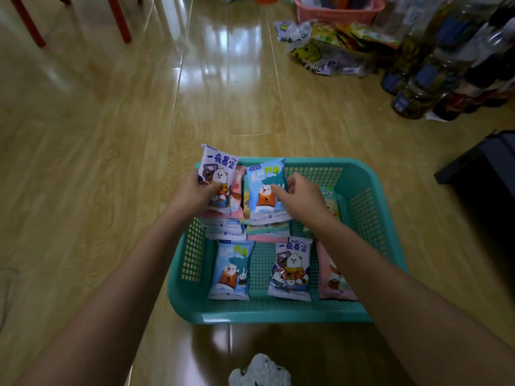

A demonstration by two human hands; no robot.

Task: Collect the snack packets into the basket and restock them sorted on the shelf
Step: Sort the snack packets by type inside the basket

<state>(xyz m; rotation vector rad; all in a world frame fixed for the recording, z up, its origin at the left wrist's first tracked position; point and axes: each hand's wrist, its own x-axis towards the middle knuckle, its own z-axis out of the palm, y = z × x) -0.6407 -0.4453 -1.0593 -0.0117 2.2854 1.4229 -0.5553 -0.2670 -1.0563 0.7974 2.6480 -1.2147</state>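
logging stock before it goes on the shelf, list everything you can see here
basket: one, teal, on the floor, centre
snack packets: many, blue, white, pink, in the basket; stacked, count unclear
pink basket: one, pink, top edge
plastic bag: one, clear printed, beside the pink basket
bottles: several, dark, right side
chair legs: several, red, top left
dark object: one, black, right edge
left hand: grips a white packet over the basket
right hand: pinches a blue packet beside it

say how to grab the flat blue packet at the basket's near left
Probably best from above: pinch the blue packet by its right long edge. It lies flat on the basket floor, with bare mesh beside that edge and the wall close on its left.
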